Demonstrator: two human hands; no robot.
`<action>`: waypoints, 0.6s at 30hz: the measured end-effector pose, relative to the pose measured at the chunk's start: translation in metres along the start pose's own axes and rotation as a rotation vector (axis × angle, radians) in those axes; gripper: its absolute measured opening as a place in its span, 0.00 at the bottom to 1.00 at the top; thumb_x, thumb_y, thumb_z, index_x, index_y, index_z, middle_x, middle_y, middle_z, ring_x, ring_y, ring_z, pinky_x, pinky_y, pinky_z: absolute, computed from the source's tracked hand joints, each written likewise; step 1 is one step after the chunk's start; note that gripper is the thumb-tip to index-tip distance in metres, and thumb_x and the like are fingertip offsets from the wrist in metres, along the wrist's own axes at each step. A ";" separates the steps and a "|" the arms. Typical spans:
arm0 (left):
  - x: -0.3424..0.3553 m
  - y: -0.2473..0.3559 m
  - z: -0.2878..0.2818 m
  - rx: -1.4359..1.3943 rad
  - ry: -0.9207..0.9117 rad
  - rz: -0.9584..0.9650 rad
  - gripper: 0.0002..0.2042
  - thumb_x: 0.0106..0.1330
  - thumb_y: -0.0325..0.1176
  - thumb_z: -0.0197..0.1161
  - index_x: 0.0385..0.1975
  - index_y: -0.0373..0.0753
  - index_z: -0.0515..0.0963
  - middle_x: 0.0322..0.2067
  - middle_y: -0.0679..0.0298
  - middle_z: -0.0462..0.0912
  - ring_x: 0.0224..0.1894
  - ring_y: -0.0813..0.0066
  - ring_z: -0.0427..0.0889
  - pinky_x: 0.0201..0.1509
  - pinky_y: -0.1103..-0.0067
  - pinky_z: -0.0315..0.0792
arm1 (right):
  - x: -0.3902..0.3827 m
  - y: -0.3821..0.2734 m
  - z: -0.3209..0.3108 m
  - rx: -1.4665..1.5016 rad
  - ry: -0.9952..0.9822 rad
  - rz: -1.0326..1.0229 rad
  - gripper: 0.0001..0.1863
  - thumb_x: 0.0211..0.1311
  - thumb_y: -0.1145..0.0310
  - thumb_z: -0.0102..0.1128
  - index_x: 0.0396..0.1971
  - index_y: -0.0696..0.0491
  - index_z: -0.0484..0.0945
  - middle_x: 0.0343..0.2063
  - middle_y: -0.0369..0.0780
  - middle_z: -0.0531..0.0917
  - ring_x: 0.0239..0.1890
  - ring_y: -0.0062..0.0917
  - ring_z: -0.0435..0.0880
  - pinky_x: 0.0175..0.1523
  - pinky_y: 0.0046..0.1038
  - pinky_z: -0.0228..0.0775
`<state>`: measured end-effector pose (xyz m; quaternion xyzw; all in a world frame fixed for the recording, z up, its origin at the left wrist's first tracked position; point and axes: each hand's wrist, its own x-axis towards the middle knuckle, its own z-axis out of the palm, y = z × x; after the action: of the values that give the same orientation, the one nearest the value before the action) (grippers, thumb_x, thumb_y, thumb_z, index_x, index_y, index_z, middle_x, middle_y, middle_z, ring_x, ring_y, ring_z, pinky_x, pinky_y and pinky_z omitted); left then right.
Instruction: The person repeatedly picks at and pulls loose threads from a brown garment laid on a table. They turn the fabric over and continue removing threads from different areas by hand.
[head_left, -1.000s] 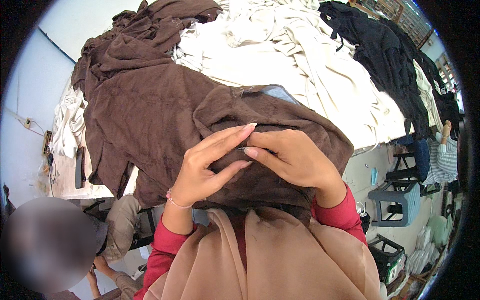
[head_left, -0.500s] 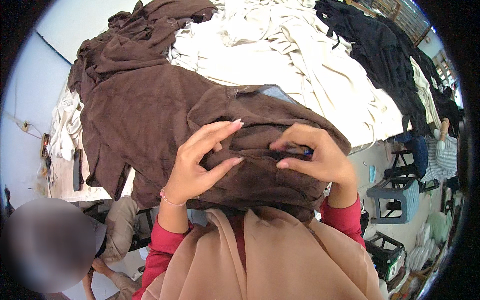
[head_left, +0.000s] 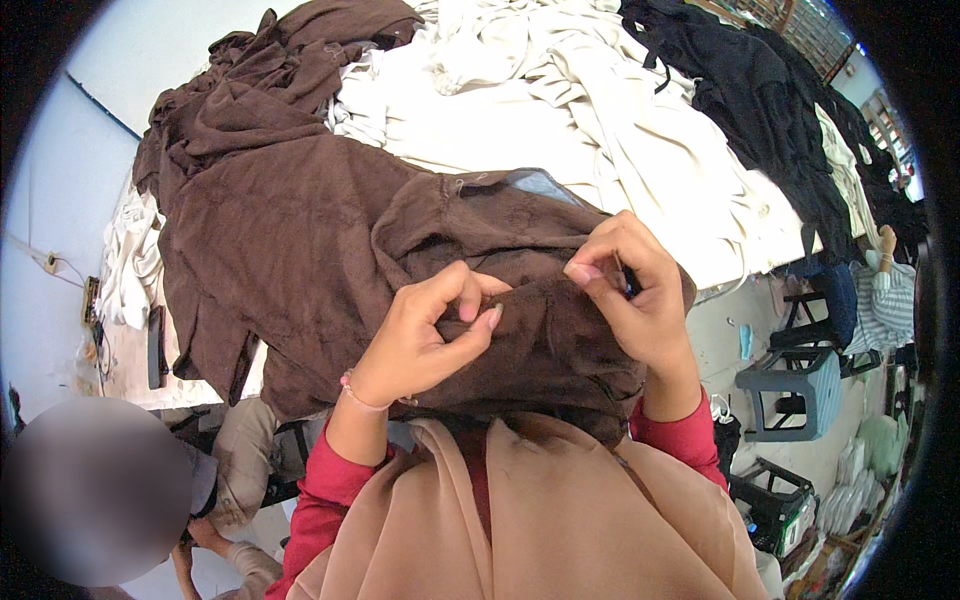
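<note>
The brown garment (head_left: 290,230) is spread over the near edge of the surface (head_left: 190,385), its nearer end bunched directly in front of the beige headscarf (head_left: 560,500). Beyond it a cream fabric pile (head_left: 600,150) is heaped, and a pale blue-grey patch (head_left: 545,186) is exposed at the garment's far edge.

The left hand (head_left: 425,325) is rested on the bunched part, with the fingers curled and the thumb brought near the forefinger; whether cloth is pinched between them cannot be told. The right hand (head_left: 645,290) is raised just beside a fold, thumb and forefinger drawn together, and the other fingers are closed around a small dark object (head_left: 628,283). Whether a thread is held at the fingertips is too fine to be made out.

The step in hand is judged to be close work on the fold. It would be done best if the cloth were anchored lightly by the left fingers and the fold spread flat, so that layers are not caught together. Any pull from the right should be short and low along the cloth, lest it be puckered. The small object, if pointed, is best turned away from the weave and the left fingers.
</note>
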<state>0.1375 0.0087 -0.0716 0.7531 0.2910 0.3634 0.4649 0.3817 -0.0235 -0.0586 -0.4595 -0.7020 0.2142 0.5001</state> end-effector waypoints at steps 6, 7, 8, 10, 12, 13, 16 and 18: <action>0.007 0.004 0.000 0.160 -0.127 0.110 0.06 0.69 0.18 0.56 0.42 0.34 0.74 0.47 0.51 0.86 0.50 0.70 0.83 0.57 0.73 0.74 | -0.005 -0.003 -0.001 -0.001 -0.086 -0.046 0.05 0.55 0.76 0.69 0.33 0.55 0.84 0.28 0.38 0.82 0.28 0.26 0.78 0.33 0.27 0.68; 0.007 0.003 0.001 0.066 -0.078 0.077 0.08 0.68 0.17 0.55 0.44 0.34 0.72 0.47 0.52 0.86 0.51 0.71 0.83 0.59 0.74 0.73 | -0.005 -0.003 -0.004 0.022 -0.128 -0.076 0.05 0.55 0.75 0.69 0.33 0.54 0.85 0.27 0.38 0.83 0.27 0.27 0.79 0.33 0.27 0.68; 0.007 0.001 0.002 -0.028 -0.029 0.044 0.10 0.68 0.17 0.54 0.46 0.34 0.70 0.46 0.54 0.86 0.53 0.72 0.83 0.60 0.75 0.72 | -0.005 -0.004 -0.009 0.029 -0.263 -0.093 0.06 0.55 0.73 0.69 0.33 0.53 0.85 0.28 0.39 0.84 0.27 0.27 0.79 0.33 0.27 0.69; 0.006 -0.003 0.003 -0.166 0.019 -0.015 0.12 0.68 0.16 0.53 0.48 0.35 0.67 0.46 0.55 0.86 0.54 0.74 0.82 0.62 0.76 0.70 | -0.006 -0.005 -0.021 0.086 -0.513 -0.186 0.07 0.54 0.69 0.71 0.33 0.52 0.86 0.28 0.39 0.86 0.27 0.27 0.81 0.33 0.27 0.70; 0.003 -0.007 0.001 -0.266 0.018 -0.073 0.14 0.69 0.16 0.52 0.50 0.37 0.63 0.47 0.57 0.86 0.55 0.76 0.80 0.65 0.76 0.67 | -0.010 -0.007 -0.024 0.104 -0.425 -0.095 0.10 0.54 0.67 0.72 0.36 0.51 0.85 0.33 0.40 0.87 0.29 0.30 0.83 0.33 0.28 0.71; 0.002 -0.009 0.001 -0.269 0.011 -0.091 0.14 0.69 0.17 0.52 0.50 0.38 0.62 0.47 0.57 0.86 0.55 0.77 0.79 0.66 0.76 0.66 | -0.013 -0.007 -0.024 0.109 -0.366 -0.058 0.12 0.54 0.66 0.72 0.38 0.51 0.85 0.35 0.40 0.88 0.30 0.31 0.84 0.33 0.29 0.71; 0.001 -0.013 -0.001 -0.292 0.002 -0.136 0.15 0.70 0.17 0.52 0.50 0.40 0.61 0.47 0.58 0.86 0.55 0.81 0.76 0.67 0.76 0.63 | -0.022 -0.005 -0.012 -0.141 -0.127 -0.044 0.15 0.57 0.64 0.72 0.42 0.52 0.82 0.39 0.40 0.85 0.31 0.36 0.83 0.35 0.32 0.72; 0.001 -0.014 -0.001 -0.284 0.002 -0.138 0.15 0.70 0.17 0.52 0.51 0.41 0.60 0.47 0.58 0.86 0.54 0.82 0.75 0.67 0.77 0.61 | -0.025 -0.001 -0.004 -0.254 -0.086 -0.052 0.14 0.58 0.63 0.72 0.40 0.51 0.81 0.38 0.38 0.83 0.30 0.35 0.82 0.35 0.34 0.70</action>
<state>0.1358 0.0156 -0.0835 0.6576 0.2882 0.3686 0.5904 0.3873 -0.0461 -0.0689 -0.4913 -0.7559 0.1303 0.4127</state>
